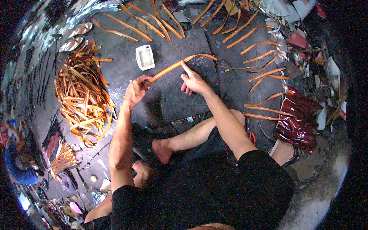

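Note:
An orange-brown glossy strip point(168, 68) stretches slantwise above the dark work surface point(180, 92), its far end curving off to the right. My left hand point(137, 90) pinches the strip's near left end. With the index finger stretched out, my right hand point(194, 82) touches the strip's middle from below; its other fingers are curled and seem to hold nothing. A small white rectangular tray point(138, 57) lies just beyond the strip. To the left of my left hand spreads a big tangled heap of similar strips point(82, 94).
Many single strips point(132, 27) lie spaced in an arc along the far and right sides. Dark red shiny sheets point(297, 119) are stacked at right. A pair of sandals point(76, 36) rests at far left. Scraps point(322, 73) litter the right rim. Another person point(19, 163) sits at lower left.

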Motion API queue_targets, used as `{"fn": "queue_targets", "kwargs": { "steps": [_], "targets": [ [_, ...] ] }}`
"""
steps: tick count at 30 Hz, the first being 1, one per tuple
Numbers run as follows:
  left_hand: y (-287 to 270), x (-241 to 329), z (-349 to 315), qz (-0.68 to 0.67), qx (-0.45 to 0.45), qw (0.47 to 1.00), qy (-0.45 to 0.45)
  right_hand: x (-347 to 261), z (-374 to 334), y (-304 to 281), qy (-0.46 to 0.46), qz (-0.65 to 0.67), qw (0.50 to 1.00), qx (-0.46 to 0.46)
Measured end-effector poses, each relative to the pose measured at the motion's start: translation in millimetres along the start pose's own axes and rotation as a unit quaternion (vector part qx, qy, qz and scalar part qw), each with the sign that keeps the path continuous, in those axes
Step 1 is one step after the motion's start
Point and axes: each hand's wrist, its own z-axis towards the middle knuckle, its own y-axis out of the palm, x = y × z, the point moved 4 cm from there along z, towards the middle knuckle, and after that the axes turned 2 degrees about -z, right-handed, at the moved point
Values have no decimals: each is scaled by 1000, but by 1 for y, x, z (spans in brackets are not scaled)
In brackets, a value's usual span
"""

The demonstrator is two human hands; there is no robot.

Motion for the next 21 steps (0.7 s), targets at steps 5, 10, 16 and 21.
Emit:
{"fn": "queue_targets", "kwargs": {
  "steps": [5, 10, 16, 21],
  "targets": [
    [-64, -7, -31, 185, -4, 982, -37, -24, 0, 68, -20, -167, 983, -70],
    [-151, -15, -61, 274, 100, 949, -123, -25, 16, 175, -216, -312, 924, -50],
    [-122, -3, -36, 227, 64, 969, 77, -25, 23, 271, -390, -166, 903, -70],
    [-42, 32, -36, 340, 41, 937, 71, -27, -16, 198, -250, -298, 903, -183]
  ]
}}
